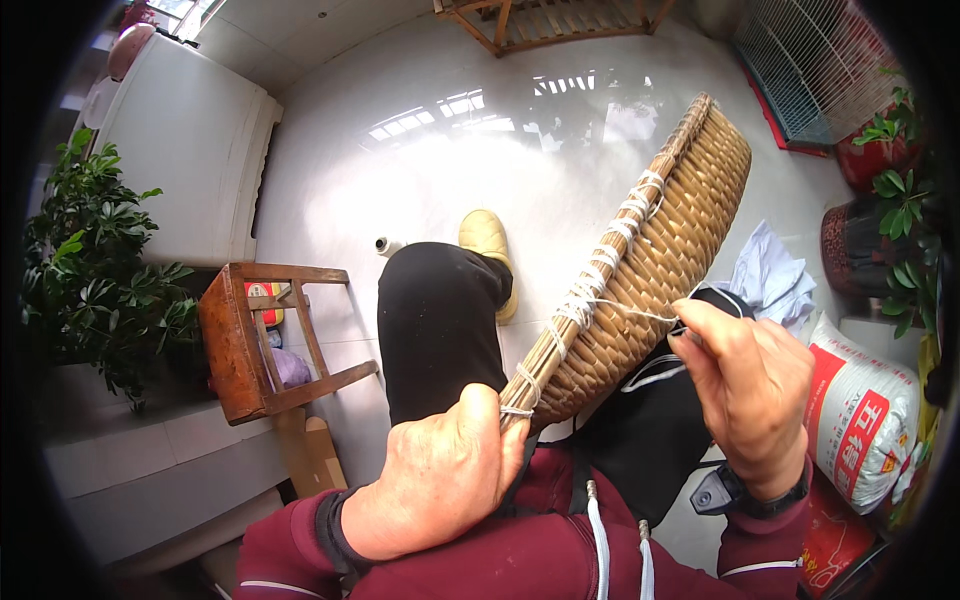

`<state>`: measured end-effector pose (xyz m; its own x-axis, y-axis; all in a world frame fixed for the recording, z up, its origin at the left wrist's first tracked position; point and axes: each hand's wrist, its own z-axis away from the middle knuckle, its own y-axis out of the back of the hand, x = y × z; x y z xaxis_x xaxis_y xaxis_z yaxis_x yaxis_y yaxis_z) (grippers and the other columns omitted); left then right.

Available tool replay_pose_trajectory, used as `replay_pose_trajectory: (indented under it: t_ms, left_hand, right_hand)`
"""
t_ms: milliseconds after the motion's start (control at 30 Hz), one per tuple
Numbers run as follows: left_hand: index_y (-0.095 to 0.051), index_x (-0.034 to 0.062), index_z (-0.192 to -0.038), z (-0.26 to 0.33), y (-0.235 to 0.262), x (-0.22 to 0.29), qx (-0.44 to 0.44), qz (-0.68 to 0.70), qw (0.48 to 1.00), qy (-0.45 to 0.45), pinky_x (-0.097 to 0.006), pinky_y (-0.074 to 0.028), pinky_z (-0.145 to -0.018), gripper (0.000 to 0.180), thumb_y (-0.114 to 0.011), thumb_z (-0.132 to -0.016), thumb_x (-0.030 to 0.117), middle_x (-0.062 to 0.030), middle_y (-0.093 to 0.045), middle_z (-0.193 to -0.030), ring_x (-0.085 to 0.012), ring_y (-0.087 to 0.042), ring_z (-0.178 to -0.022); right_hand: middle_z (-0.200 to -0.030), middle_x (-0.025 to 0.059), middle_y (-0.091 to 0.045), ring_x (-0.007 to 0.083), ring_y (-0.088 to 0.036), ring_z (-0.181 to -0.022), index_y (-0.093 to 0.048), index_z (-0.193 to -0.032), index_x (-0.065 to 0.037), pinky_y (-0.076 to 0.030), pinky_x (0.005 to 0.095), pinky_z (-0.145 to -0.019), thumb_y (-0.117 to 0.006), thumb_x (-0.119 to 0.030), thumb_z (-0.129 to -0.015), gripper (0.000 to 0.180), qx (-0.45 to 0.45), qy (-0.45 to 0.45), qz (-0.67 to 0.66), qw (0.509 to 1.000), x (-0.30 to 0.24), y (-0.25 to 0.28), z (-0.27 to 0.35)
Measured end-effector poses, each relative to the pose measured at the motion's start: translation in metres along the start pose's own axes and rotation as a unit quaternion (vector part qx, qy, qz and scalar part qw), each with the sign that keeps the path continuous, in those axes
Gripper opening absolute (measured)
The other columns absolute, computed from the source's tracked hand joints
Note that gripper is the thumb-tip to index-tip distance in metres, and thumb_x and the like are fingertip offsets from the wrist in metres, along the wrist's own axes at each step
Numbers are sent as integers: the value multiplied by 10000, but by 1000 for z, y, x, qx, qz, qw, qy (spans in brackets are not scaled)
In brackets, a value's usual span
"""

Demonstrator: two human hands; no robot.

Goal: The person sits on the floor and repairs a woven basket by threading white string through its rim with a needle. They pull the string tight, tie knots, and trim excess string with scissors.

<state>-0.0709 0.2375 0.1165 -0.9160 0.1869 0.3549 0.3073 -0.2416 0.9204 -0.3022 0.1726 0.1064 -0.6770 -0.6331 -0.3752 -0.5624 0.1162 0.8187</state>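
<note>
Above the person's lap, held clear of the pale tiled floor [420,170], a woven basket [660,270] stands on edge; its long axis runs on a slant from the lower near end at the left hand [440,485] up and away to the right, and its rounded woven outside faces right; white string [600,275] is wound in several bands round the cane rim [610,240]; the left hand's fingers are closed round the near end of that rim; the right hand [750,385] lies against the basket's woven side, its fingers pinched narrow on a strand of the string drawn taut from the rim; on the floor to the left stands a wooden stool [260,345], beside a leafy plant [95,280]; a printed sack [865,420] lies at the right.
</note>
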Motion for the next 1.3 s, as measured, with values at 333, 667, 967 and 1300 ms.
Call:
replay_pose_trajectory:
  t_ms: [333, 667, 967, 1300]
  left_hand:
    - [-466, 14, -830, 3, -2, -2, 9, 40, 999, 2, -386, -448, -410, 297, -707, -825, 186, -108, -518, -524, -278, -571, -441]
    - [-456, 49, -748, 2, -6, -6, 47, 76, 996, -12, -342, -431, -395, 326, -740, -793, 204, -57, -485, -527, -213, -538, -421]
    - [-439, 64, -731, 4, -10, -11, 73, 85, 993, -31, -309, -420, -377, 350, -747, -782, 223, -50, -469, -557, -176, -536, -419]
    - [-441, 64, -746, 3, -12, -11, 70, 71, 994, -37, -315, -417, -364, 345, -742, -791, 227, -50, -471, -554, -180, -532, -410]
  right_hand:
    - [-805, 74, -654, 243, -639, -755, -605, -812, -39, -501, 320, -675, -749, 52, -702, 203, -10, -41, -173, 984, 19, -54, -12]
    - [-879, 90, -649, 154, -662, -822, -515, -878, -18, -542, 261, -735, -677, 13, -880, 165, -99, -365, -624, 684, 8, -33, -30]
    - [-875, 84, -655, 151, -676, -781, -515, -895, -57, -528, 228, -668, -654, -43, -912, 141, -175, -409, -641, 626, 3, -36, -72]
    - [-846, 11, -612, 66, -590, -779, -533, -914, -51, -464, 194, -660, -696, -53, -889, 165, -135, -360, -601, 701, -11, -27, -72]
